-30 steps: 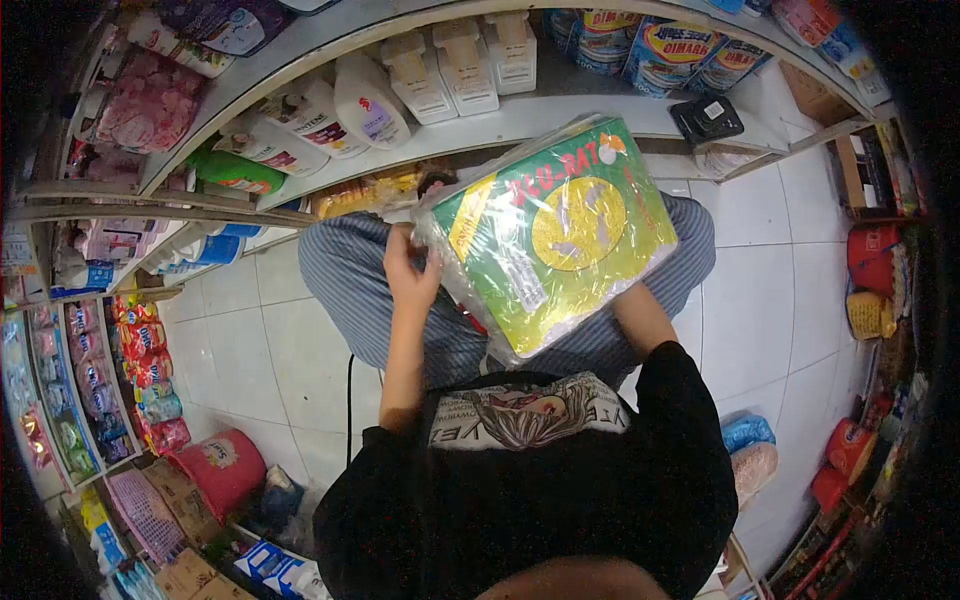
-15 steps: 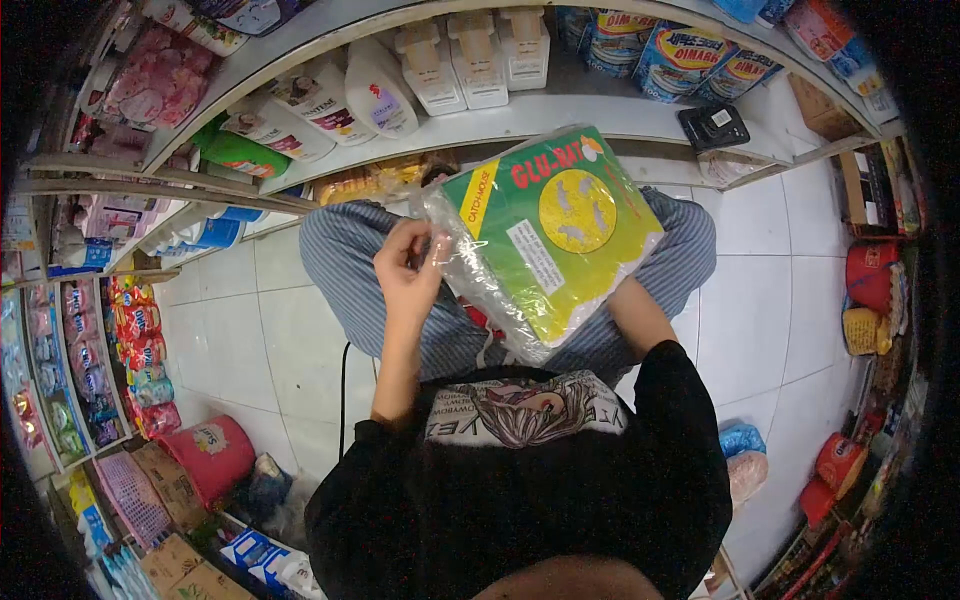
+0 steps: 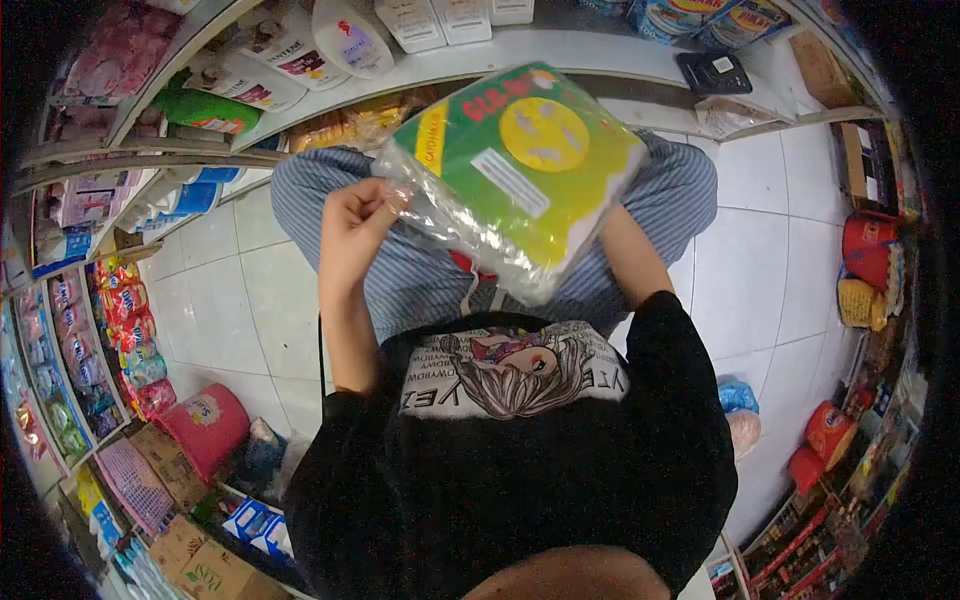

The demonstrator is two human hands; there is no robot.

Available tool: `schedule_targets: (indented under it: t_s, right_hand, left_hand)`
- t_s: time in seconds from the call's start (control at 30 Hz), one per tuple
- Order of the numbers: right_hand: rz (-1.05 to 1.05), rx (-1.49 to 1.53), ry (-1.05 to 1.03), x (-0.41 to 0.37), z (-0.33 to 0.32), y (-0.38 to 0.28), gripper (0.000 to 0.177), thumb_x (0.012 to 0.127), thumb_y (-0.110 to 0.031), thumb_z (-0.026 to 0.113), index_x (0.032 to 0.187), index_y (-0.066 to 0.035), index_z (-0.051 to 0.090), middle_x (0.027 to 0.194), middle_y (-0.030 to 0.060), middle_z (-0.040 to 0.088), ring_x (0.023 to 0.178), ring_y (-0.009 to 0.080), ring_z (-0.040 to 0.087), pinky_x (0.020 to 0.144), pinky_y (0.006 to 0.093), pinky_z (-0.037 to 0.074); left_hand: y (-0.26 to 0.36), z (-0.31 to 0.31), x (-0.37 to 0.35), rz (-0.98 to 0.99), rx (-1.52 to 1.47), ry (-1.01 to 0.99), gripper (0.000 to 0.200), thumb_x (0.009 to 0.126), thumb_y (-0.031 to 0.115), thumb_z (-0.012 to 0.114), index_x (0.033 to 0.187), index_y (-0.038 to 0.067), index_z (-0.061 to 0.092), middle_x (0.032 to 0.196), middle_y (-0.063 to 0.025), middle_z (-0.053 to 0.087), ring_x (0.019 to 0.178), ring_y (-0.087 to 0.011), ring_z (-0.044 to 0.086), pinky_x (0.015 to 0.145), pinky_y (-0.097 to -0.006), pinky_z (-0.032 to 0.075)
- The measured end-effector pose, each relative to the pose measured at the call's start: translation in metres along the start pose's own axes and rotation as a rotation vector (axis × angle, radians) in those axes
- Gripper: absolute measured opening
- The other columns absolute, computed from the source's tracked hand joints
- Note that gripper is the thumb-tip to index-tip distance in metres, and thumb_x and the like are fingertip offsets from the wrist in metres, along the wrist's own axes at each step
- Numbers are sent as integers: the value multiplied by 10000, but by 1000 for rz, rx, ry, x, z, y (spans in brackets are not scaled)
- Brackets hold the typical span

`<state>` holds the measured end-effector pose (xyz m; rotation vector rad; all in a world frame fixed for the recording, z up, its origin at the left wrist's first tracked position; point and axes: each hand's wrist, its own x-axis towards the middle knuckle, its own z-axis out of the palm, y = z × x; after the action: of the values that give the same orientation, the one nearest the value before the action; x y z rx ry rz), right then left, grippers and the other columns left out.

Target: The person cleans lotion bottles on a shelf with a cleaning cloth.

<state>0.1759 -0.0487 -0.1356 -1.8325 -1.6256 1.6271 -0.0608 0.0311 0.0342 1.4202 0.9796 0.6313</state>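
A flat green and yellow mouse glue trap pack (image 3: 530, 160), in a loose clear plastic sleeve, is held up over my crossed legs. Its print is smeared by motion. My left hand (image 3: 362, 215) pinches the crinkled left edge of the sleeve between thumb and fingers. On the other side, my right hand (image 3: 622, 235) reaches beneath the pack's right part. The fingers of that hand are hidden behind it.
Before my knees runs a white shelf (image 3: 560, 60) with shampoo bottles (image 3: 285, 50), white boxes and a black case (image 3: 712, 72). A red bucket (image 3: 205, 425) stands on the tiled floor at left. Stocked shelves (image 3: 130, 320) line the left side; red packets (image 3: 870, 245) sit at right.
The pack and both hands have shifted up and left in view. My left hand still pinches the sleeve's edge. The shelf sits higher in view as the camera tilts.
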Motion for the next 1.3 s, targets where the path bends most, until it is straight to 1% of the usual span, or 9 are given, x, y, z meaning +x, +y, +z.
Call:
schedule_targets:
  t_s: [0.43, 0.57, 0.63, 0.7, 0.77, 0.83, 0.87, 0.97, 1.3]
  right_hand:
    - [-20, -282, 85, 26, -17, -15, 433, 725, -319, 370, 1043, -40, 462, 1091, 159, 431, 970, 251, 447, 839, 303, 326]
    - [60, -232, 155, 73, -27, 73, 504, 674, -419, 416, 991, -37, 502, 1043, 173, 463, 946, 272, 463, 795, 324, 357]
    - [94, -251, 234, 34, -44, 46, 521, 665, -449, 417, 949, -25, 523, 972, 182, 500, 900, 282, 488, 764, 329, 376]
    - [242, -61, 633, -3, -54, 4, 505, 664, -467, 428, 852, -17, 562, 906, 181, 524, 863, 290, 499, 729, 332, 384]
    - [197, 55, 586, -6, -63, 1, 480, 662, -473, 454, 780, -24, 575, 836, 157, 547, 817, 288, 511, 697, 331, 389]
    - [-241, 266, 702, -13, -58, -3, 499, 662, -504, 456, 726, -24, 574, 752, 137, 557, 766, 285, 520, 665, 323, 395]
    - [-238, 264, 707, -17, -54, -8, 499, 662, -504, 456, 726, -24, 574, 752, 137, 557, 766, 285, 520, 665, 323, 395]
    - [-205, -342, 705, -20, -44, -45, 606, 585, -613, 460, 660, -23, 579, 641, 128, 544, 636, 276, 540, 583, 321, 420]
    - [205, -305, 604, 8, -30, -51, 600, 538, -593, 504, 660, -10, 578, 663, 145, 560, 637, 272, 553, 544, 346, 435]
  left_hand:
    - [0, -4, -1, -141, -285, 12, 213, 700, 149, 531, 532, 52, 442, 442, 71, 314, 364, -8, 214, 343, -183, 112]
    - [-7, -2, 3, -220, -361, 37, 191, 692, 136, 525, 547, 48, 438, 446, 69, 314, 359, -10, 212, 334, -178, 120]
    - [-21, -4, 7, -218, -414, 0, 158, 683, 124, 514, 567, 37, 450, 452, 65, 322, 358, -12, 223, 327, -171, 128]
    - [-28, 1, 11, -227, -400, 15, 141, 677, 114, 513, 579, 29, 459, 455, 65, 323, 358, -12, 228, 326, -168, 131]
    - [-36, 6, 17, -234, -385, 30, 124, 671, 105, 511, 591, 22, 467, 457, 64, 325, 358, -12, 232, 326, -166, 135]
    - [-46, 13, 22, -325, -349, 109, 99, 668, 97, 517, 621, 17, 483, 464, 67, 324, 362, -11, 244, 327, -164, 144]
    - [-51, 16, 25, -337, -371, 104, 74, 669, 87, 519, 637, 28, 487, 467, 72, 323, 365, -9, 251, 326, -165, 149]
    - [-62, 28, 29, -354, -375, 125, 62, 679, 90, 517, 643, 47, 491, 468, 78, 320, 367, -7, 258, 324, -166, 152]
    - [-75, 36, 31, -377, -263, -22, 99, 713, 120, 511, 641, 56, 489, 434, 73, 312, 338, -11, 243, 317, -170, 163]
